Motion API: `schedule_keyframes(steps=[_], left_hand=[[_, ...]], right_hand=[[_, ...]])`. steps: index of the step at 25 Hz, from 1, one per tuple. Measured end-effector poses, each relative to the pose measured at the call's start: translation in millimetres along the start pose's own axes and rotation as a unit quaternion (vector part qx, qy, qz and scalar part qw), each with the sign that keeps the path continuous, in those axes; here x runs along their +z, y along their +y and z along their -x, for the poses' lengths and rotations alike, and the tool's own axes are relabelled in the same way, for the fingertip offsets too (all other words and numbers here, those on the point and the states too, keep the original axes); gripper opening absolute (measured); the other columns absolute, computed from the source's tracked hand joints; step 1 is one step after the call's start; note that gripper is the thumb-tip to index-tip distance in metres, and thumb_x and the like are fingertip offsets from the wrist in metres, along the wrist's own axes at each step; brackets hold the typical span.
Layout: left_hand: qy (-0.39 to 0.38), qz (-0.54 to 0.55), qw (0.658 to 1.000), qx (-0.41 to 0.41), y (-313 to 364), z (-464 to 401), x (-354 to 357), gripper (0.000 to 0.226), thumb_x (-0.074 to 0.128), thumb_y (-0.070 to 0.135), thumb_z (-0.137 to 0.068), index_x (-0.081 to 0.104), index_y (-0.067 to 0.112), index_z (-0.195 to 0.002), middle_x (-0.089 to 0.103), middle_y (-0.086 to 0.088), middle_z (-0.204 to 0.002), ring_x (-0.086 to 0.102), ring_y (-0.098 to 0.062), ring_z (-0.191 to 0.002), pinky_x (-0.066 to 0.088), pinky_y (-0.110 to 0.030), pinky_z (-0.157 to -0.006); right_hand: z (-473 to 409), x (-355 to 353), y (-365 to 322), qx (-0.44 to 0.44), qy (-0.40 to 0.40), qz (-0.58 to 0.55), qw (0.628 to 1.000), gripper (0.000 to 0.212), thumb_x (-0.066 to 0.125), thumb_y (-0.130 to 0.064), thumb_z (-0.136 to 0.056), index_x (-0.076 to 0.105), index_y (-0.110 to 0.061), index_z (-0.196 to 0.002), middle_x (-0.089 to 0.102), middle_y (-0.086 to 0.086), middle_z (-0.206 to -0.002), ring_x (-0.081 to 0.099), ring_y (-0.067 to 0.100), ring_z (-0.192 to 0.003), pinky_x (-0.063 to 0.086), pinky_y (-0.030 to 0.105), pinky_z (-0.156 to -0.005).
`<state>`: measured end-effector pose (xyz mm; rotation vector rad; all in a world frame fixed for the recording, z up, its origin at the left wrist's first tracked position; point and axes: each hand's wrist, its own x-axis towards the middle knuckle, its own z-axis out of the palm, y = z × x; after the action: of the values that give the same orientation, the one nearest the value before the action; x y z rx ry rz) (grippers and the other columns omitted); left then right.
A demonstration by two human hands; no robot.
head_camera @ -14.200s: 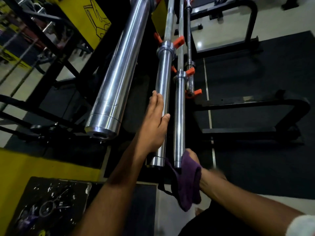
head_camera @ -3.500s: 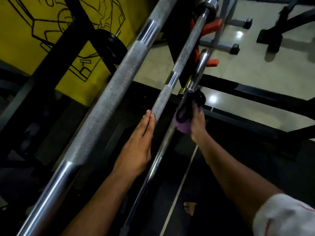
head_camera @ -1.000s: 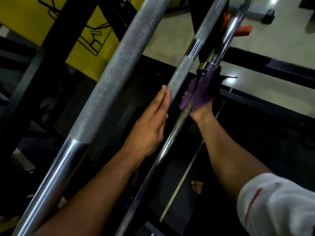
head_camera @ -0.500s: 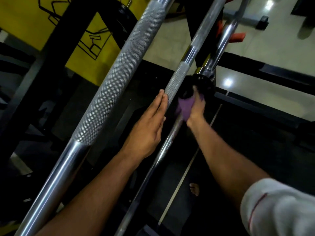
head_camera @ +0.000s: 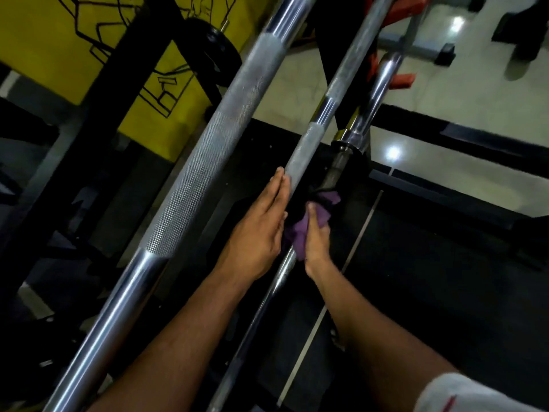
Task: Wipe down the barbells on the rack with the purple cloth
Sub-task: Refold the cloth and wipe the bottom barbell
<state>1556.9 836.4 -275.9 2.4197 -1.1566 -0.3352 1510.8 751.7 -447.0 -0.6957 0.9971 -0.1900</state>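
Three steel barbells slant from lower left to upper right. The thick near barbell [head_camera: 205, 162] has a knurled middle. My left hand [head_camera: 255, 230] lies flat with straight fingers against the knurled shaft of the middle barbell [head_camera: 306, 147]. Behind it runs the far barbell [head_camera: 371, 99] with a shiny collar. My right hand [head_camera: 316, 233] grips the purple cloth [head_camera: 297, 236], which is bunched round the far barbell's dark shaft just below the collar. Part of that shaft is hidden by the cloth and my hands.
Black rack uprights [head_camera: 124, 69] cross at upper left in front of a yellow wall panel [head_camera: 44, 40]. Orange pegs [head_camera: 401, 80] stick out near the bars at top right. Pale tiled floor [head_camera: 445, 93] and black mats [head_camera: 445, 292] lie below.
My right hand with the cloth has slid down the far barbell's shaft, away from the collar and toward me. My left hand has stayed on the middle barbell.
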Motion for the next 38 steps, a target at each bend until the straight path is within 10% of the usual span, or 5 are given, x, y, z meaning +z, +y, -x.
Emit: schedule_keyframes(steps=[8, 17, 29, 34, 38], left_hand=[[0.089, -0.018, 0.996, -0.025, 17.6, 50.0, -5.0, 0.052, 0.048, 0.019, -0.101, 0.040, 0.010, -0.151, 0.032, -0.007, -0.161, 0.036, -0.022, -0.145, 0.037, -0.042, -0.116], [0.015, -0.126, 0.980, -0.152, -46.5, 391.7, 122.1, 0.080, 0.046, 0.044, -0.092, 0.011, 0.017, -0.159, -0.009, 0.004, -0.167, 0.029, -0.026, -0.148, 0.028, -0.041, -0.120], [-0.061, 0.005, 0.995, -0.085, -85.9, 403.2, 117.8, 0.069, 0.032, 0.003, -0.100, -0.001, 0.029, -0.155, -0.011, 0.009, -0.163, 0.006, -0.021, -0.154, -0.001, -0.027, -0.123], [-0.033, -0.174, 0.982, -0.060, -95.9, 407.9, 130.0, 0.088, 0.041, 0.004, -0.086, -0.012, 0.006, -0.156, -0.011, -0.013, -0.166, 0.001, -0.027, -0.154, 0.011, -0.042, -0.125], [-0.066, -0.258, 0.963, -0.032, -96.6, 403.6, 128.8, 0.081, 0.037, 0.012, -0.096, -0.020, 0.002, -0.153, -0.027, -0.015, -0.162, -0.012, -0.028, -0.153, 0.002, -0.041, -0.126]], right_hand=[[43.0, -57.8, -78.6, -0.158, -0.068, 0.494, 0.853, 0.045, 0.068, -0.045, -0.092, 0.049, -0.016, -0.121, 0.068, 0.010, -0.114, 0.066, 0.030, -0.101, 0.053, 0.037, -0.084], [114.8, -91.6, -69.7, -0.253, -0.081, 0.508, 0.819, 0.031, 0.051, -0.053, -0.099, 0.049, -0.036, -0.126, 0.060, 0.003, -0.128, 0.061, 0.026, -0.115, 0.051, 0.038, -0.093], [212.2, -106.3, -49.3, -0.288, -0.051, 0.615, 0.732, 0.037, 0.055, -0.016, -0.100, 0.045, -0.023, -0.136, 0.060, 0.009, -0.130, 0.058, 0.023, -0.111, 0.043, 0.034, -0.095], [171.5, -91.0, -23.7, -0.361, -0.003, 0.743, 0.564, 0.063, 0.058, -0.027, -0.097, 0.033, -0.013, -0.153, 0.028, 0.014, -0.161, 0.022, 0.038, -0.149, 0.015, 0.061, -0.118], [113.8, -46.7, -2.9, -0.385, -0.058, 0.735, 0.555, 0.068, 0.054, -0.036, -0.098, 0.026, -0.019, -0.157, 0.013, 0.003, -0.168, 0.004, 0.033, -0.154, 0.005, 0.066, -0.119]])
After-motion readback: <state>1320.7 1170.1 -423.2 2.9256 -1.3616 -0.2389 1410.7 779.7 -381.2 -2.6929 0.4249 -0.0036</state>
